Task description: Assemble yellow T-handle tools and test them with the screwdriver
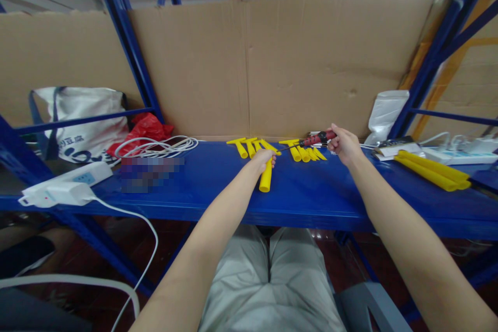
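My left hand [266,160] is wrapped around a yellow T-shaped piece [265,181] with a thick round handle, whose lower end points toward me. Fingers cover much of its upper part. In my right hand [344,144] is a red and black screwdriver [310,140], gripped at its rear end. Its thin dark shaft points left, with the tip close to the head of the held piece; whether they touch I cannot tell. Behind my left hand lie more yellow T-shaped pieces [241,150]. Another group of yellow pieces [296,153] lies below the screwdriver.
Two long yellow tubes [428,170] lie on the blue shelf [319,192] at right, near a white power strip [447,155]. At left are another power strip [78,176], coiled white cable [167,146], a red plastic bag [150,128] and a tote bag [89,119]. Cardboard [303,67] stands behind.
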`<state>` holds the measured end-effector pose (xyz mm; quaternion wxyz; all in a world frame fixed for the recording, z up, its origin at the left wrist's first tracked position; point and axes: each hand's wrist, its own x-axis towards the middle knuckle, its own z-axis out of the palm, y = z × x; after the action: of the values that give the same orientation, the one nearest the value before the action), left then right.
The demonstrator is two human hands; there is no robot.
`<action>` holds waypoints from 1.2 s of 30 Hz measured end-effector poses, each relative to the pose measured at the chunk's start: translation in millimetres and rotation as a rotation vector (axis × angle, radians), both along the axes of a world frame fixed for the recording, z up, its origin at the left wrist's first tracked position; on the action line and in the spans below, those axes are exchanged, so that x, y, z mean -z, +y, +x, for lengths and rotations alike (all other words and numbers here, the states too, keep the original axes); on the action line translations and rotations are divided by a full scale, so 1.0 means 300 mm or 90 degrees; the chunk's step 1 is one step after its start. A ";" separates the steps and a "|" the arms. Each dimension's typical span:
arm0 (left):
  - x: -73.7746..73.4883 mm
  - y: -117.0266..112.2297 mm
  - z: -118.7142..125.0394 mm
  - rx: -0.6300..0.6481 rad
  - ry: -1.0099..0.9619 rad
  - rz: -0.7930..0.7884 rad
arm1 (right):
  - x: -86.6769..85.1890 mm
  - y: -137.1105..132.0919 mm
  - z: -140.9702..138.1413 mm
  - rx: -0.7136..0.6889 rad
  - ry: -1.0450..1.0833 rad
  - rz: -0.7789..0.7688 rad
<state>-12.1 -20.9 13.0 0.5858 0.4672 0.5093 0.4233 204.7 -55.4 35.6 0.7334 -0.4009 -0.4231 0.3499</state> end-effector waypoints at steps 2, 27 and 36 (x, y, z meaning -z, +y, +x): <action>0.001 0.001 0.000 -0.002 0.001 0.000 | -0.005 -0.008 -0.002 -0.008 -0.014 -0.010; 0.009 0.015 0.002 0.007 0.009 0.011 | 0.007 -0.005 0.004 -0.058 -0.043 0.008; 0.006 0.009 0.003 0.005 -0.003 0.018 | -0.003 0.001 -0.006 0.016 -0.018 0.080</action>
<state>-11.1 -18.2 11.2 0.5821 0.4764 0.5000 0.4291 203.0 -55.2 36.5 0.7554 -0.3641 -0.4497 0.3074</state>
